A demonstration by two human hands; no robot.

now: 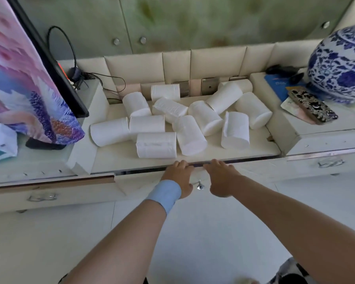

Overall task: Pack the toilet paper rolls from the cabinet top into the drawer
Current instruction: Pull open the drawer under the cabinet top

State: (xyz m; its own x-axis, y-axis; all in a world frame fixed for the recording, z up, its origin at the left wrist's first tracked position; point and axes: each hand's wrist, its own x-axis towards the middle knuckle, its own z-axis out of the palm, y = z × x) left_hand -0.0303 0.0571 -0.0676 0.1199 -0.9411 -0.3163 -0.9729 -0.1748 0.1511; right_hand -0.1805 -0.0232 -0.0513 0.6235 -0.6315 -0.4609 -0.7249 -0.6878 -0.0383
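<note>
Several white toilet paper rolls [156, 144] lie scattered on the sunken middle part of the cabinet top [119, 158]. Below its front edge, the drawer [139, 183] shows a thin dark gap along its top and a small metal knob [199, 185] on its front. My left hand [179, 176], with a light blue wristband, hooks its fingers over the drawer's top edge just left of the knob. My right hand [220, 177] grips the same edge just right of the knob. Neither hand touches a roll.
A screen draped with a pink and purple cloth [23, 83] stands at the left, with cables [78, 76] behind it. At the right sit a blue and white vase [340, 64], a phone [312, 108] and a blue booklet [279, 85]. Side drawers have metal handles [41, 196].
</note>
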